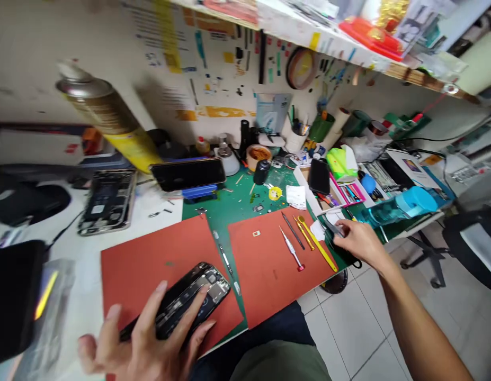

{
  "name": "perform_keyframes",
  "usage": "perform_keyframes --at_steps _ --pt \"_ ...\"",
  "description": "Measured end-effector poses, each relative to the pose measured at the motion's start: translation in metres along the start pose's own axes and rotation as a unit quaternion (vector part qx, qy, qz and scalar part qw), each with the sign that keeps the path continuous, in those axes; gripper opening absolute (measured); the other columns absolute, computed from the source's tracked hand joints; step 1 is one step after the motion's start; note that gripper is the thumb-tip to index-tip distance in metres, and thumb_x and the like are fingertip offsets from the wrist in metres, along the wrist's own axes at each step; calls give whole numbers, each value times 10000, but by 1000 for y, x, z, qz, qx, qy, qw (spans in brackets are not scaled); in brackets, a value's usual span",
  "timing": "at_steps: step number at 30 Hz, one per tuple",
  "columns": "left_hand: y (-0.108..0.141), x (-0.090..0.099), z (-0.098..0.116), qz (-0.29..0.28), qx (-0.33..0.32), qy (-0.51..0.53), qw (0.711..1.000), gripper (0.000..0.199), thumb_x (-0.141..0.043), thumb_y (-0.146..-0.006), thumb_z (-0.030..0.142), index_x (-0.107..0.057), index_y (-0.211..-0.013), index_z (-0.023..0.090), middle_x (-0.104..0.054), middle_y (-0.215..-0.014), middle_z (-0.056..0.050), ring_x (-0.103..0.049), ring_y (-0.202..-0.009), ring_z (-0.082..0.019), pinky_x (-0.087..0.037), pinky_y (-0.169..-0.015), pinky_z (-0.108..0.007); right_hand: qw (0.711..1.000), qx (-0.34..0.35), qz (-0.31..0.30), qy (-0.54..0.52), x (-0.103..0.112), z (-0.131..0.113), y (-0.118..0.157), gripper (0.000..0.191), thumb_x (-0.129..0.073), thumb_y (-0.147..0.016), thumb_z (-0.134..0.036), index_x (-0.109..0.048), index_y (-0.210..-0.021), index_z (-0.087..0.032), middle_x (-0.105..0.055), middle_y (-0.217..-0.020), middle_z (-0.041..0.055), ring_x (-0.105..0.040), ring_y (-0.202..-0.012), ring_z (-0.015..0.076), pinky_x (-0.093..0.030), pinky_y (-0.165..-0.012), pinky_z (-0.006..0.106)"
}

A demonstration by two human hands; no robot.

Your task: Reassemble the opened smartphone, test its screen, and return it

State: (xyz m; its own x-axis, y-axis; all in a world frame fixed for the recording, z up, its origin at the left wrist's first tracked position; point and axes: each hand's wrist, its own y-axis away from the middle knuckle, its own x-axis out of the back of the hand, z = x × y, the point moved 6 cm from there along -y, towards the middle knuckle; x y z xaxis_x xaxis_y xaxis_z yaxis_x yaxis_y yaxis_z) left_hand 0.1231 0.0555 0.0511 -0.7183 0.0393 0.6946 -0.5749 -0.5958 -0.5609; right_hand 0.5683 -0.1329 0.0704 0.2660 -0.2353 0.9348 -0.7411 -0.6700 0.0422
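Observation:
My left hand (150, 336) lies with spread fingers over an opened smartphone (211, 288), whose inner parts and battery show. The phone rests on the left red-brown mat (142, 259); my palm and fingers hide its lower part. At the bench's right edge, my right hand (354, 238) has its fingers pressed together at a dark, flat grey piece (333, 227), whose kind I cannot make out. Left of that hand, on the right red-brown mat (261, 286), lie a yellow-handled tool (319, 246), a screwdriver with a red end (292, 248) and a dark slim tool (293, 231).
Another opened phone (108, 201) lies on the left, near a tilted spray can (110, 121). A dark-screened phone (189, 174) leans on a blue stand. Toward the right are a parts box (336, 203) and a blue bottle (400, 206). A shelf (285, 24) overhangs the bench.

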Motion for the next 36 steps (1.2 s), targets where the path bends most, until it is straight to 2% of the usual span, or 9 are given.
perform_keyframes --at_steps 4,8,10,13,15,19,22,26,36 --pt "16 -10 -5 -38 41 -68 996 602 -866 -912 337 -687 -1468 482 -251 -1836 61 -101 -1711 -431 47 -1373 -678 993 -18 -2 -118 19 15 18 403 -751 -795 -513 -859 -1009 -190 -751 -708 38 -672 -604 202 -527 -567 318" --pt "15 -7 1 -34 27 -81 996 544 -902 -882 351 -748 -1399 424 -282 -1827 46 -52 -1721 -405 50 -1388 -624 892 -123 19 -434 16 18 40 522 -1008 -613 -521 -883 -1028 -231 -821 -871 100 -747 -718 231 -623 -604 337" --pt "13 -5 1 -27 28 -84 996 526 -898 -885 372 -753 -1389 416 -294 -1822 54 -53 -1722 -394 37 -1390 -620 847 -132 10 -514 5 0 46 524 -1019 -636 -478 -873 -1078 -236 -814 -879 96 -720 -658 195 -610 -545 301" --pt "11 -5 3 -29 26 -83 996 502 -890 -894 385 -759 -1378 402 -273 -1827 69 -40 -1724 -386 43 -1384 -640 821 -85 1 -565 -6 -51 46 539 -980 -743 -387 -812 -1235 -248 -780 -856 50 -573 -490 104 -488 -397 223" --pt "9 -4 5 -30 22 -83 996 479 -890 -898 387 -772 -1362 374 -251 -1832 76 -28 -1727 -373 54 -1385 -622 810 -30 21 -585 -10 -91 39 669 -973 -760 -316 -716 -1378 -290 -758 -853 3 -623 -519 122 -581 -483 263" --pt "7 -2 7 -27 21 -91 995 515 -911 -877 412 -772 -1369 352 -264 -1827 65 -37 -1729 -355 50 -1398 -588 832 58 83 -545 -24 -158 22 824 -943 -812 -275 -511 -1510 -344 -791 -973 -5 -810 -760 233 -713 -806 458" --pt "9 -2 6 -32 29 -97 994 521 -902 -880 436 -767 -1378 368 -318 -1814 29 -47 -1727 -368 28 -1400 -605 862 86 87 -492 -46 -185 8 687 -911 -854 -328 -532 -1427 -308 -815 -1032 27 -830 -811 240 -717 -833 443" --pt "13 -4 5 -30 42 -91 994 525 -865 -901 498 -749 -1403 399 -443 -1744 -27 -89 -1721 -374 -13 -1395 -630 894 105 61 -431 -73 -195 -2 421 -831 -933 -394 -587 -1254 -272 -821 -1029 26 -833 -834 216 -706 -819 387" --pt "13 -4 8 -3 45 -75 996 440 -833 -933 467 -777 -1352 346 -520 -1689 -69 -187 -1699 -382 -106 -1382 -643 900 103 67 -417 -83 -197 -7 403 -844 -926 -416 -596 -1204 -262 -830 -1037 32 -836 -824 213 -691 -801 370"
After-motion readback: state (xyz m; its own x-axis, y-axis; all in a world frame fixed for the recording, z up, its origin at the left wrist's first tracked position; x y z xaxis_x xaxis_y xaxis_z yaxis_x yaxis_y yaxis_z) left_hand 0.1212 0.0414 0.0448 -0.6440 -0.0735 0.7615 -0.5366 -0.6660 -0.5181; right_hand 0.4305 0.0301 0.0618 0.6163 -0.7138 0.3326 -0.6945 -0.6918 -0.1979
